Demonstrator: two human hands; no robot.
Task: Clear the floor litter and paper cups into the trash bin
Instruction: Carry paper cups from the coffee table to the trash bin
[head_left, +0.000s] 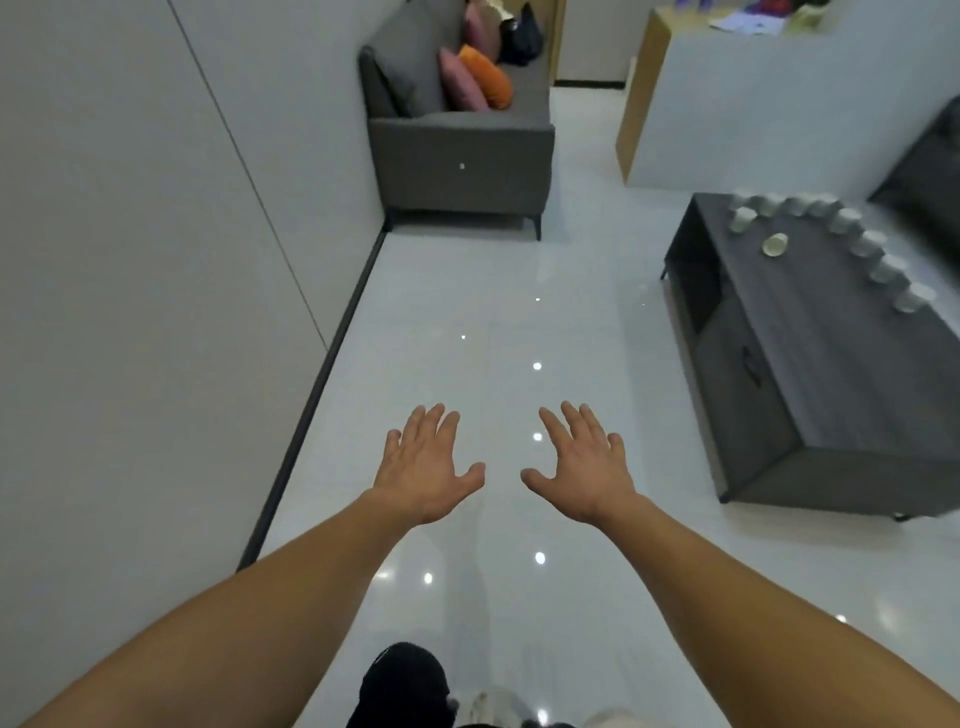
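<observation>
Low in the middle of the frame, we hold both hands out over the glossy white floor (467, 312). Our left hand (426, 465) and our right hand (582, 465) are side by side but apart, palms down, fingers straight and spread, gripping nothing. At the right of the frame, the paper cups (872, 243) stand in a curved row on a dark grey table (831, 395) — one tipped cup (775, 244) lies just inside the curve. At the upper middle, a grey sofa (462, 161) sits against the wall — an orange cushion (488, 78) rests on its seat.
</observation>
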